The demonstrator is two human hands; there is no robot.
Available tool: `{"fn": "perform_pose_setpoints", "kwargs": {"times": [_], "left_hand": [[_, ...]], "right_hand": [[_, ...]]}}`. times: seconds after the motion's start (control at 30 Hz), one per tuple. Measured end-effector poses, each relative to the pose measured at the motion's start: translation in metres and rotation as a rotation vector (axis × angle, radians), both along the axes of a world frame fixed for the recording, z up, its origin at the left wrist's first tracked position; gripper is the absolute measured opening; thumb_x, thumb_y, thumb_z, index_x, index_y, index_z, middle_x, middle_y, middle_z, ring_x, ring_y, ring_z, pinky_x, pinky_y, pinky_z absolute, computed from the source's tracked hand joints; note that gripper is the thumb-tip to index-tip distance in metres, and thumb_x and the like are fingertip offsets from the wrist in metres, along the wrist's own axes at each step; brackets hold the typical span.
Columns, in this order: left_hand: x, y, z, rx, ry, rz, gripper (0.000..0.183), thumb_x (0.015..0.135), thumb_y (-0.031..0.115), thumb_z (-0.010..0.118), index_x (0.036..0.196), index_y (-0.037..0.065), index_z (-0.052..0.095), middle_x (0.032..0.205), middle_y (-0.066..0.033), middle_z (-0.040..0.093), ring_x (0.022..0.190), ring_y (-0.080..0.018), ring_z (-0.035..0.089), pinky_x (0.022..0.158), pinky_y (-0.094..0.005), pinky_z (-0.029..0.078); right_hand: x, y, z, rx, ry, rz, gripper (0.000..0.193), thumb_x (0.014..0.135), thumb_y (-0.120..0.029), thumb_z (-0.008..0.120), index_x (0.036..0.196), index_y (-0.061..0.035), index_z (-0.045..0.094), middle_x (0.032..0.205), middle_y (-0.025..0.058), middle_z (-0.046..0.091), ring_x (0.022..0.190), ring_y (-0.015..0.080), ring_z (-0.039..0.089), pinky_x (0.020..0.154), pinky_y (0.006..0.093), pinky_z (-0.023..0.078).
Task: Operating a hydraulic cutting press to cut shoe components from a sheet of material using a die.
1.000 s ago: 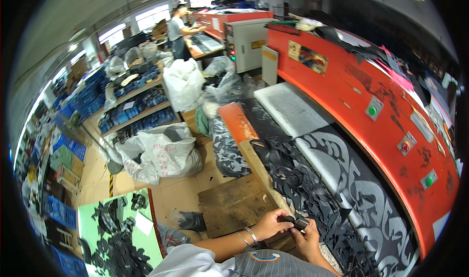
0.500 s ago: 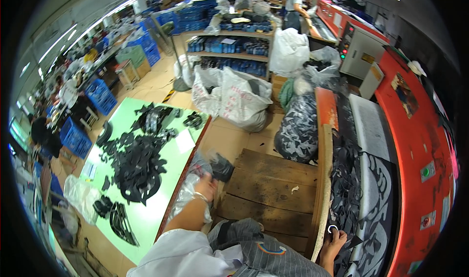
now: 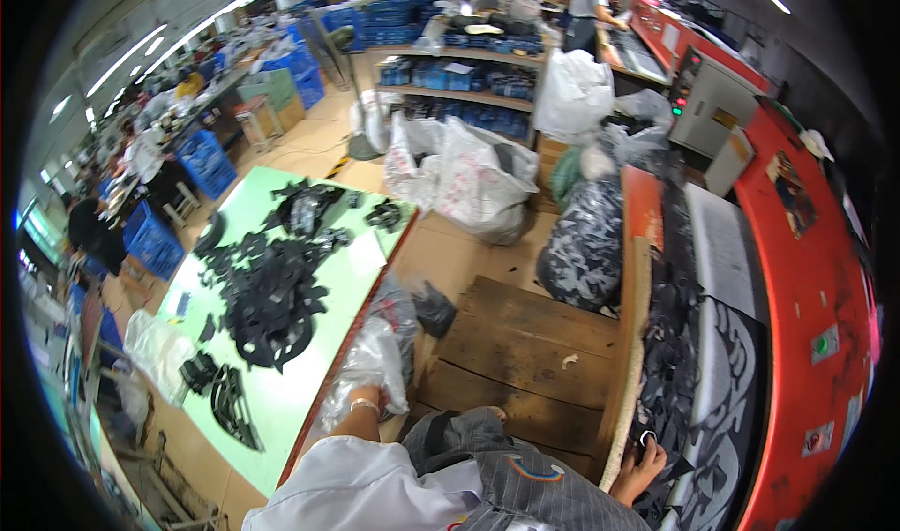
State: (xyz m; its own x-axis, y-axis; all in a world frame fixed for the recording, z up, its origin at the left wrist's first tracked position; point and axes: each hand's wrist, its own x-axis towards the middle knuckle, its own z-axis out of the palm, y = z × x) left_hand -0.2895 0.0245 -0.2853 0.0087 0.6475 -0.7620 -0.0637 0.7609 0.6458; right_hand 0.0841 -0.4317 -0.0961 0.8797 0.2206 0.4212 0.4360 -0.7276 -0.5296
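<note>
My left hand (image 3: pixel 367 393) reaches into the clear plastic bag (image 3: pixel 373 351) beside the table's right edge. Plastic covers its fingers, so their shape cannot be made out. A dark bundle (image 3: pixel 433 310) sits just beyond the bag. On the right, my right hand (image 3: pixel 639 469) rests at the padded edge of a wooden board, fingers curled near a small white ring-shaped thing (image 3: pixel 648 435). What those fingers hold is not clear. Black cut scraps (image 3: pixel 667 344) fill the trough beside this hand.
A pale green table (image 3: pixel 281 437) on the left bears a heap of black cut pieces (image 3: pixel 272 297). Wooden boards (image 3: pixel 516 334) lie in front of me. White sacks (image 3: pixel 478 179) and a shelf (image 3: pixel 459 95) stand ahead. A red machine (image 3: pixel 806 362) runs along the right; a person (image 3: pixel 588 11) works beyond.
My left hand has drawn back from beside the dark bundle and gone into the clear bag. The right hand stays at nearly the same place. The whole view has shifted slightly.
</note>
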Motion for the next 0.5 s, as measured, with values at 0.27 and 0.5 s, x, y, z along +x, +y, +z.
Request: {"fn": "perform_pose_setpoints", "kwargs": {"times": [0.27, 0.5], "left_hand": [[0.176, 0.010, 0.057, 0.047, 0.183, -0.523, 0.014, 0.086, 0.018, 0.070, 0.090, 0.007, 0.062, 0.070, -0.0055, 0.061, 0.055, -0.0160, 0.057, 0.046, -0.0309, 0.046], [0.375, 0.051, 0.102, 0.294, 0.015, -0.924, 0.021, 0.090, 0.023, 0.064, 0.074, 0.015, 0.053, 0.060, 0.0002, 0.050, 0.049, -0.0109, 0.048, 0.042, -0.0266, 0.038]], "right_hand": [[-0.017, 0.007, 0.029, -0.067, 0.109, -0.107, 0.060, 0.073, -0.003, 0.070, 0.128, 0.0022, 0.047, 0.112, 0.0219, 0.053, 0.104, 0.0396, 0.050, 0.093, 0.0440, 0.040], [-0.003, 0.005, 0.058, -0.075, 0.192, -0.125, 0.052, 0.072, -0.015, 0.074, 0.120, -0.0042, 0.056, 0.100, 0.0172, 0.060, 0.093, 0.0373, 0.054, 0.084, 0.0455, 0.043]]}}
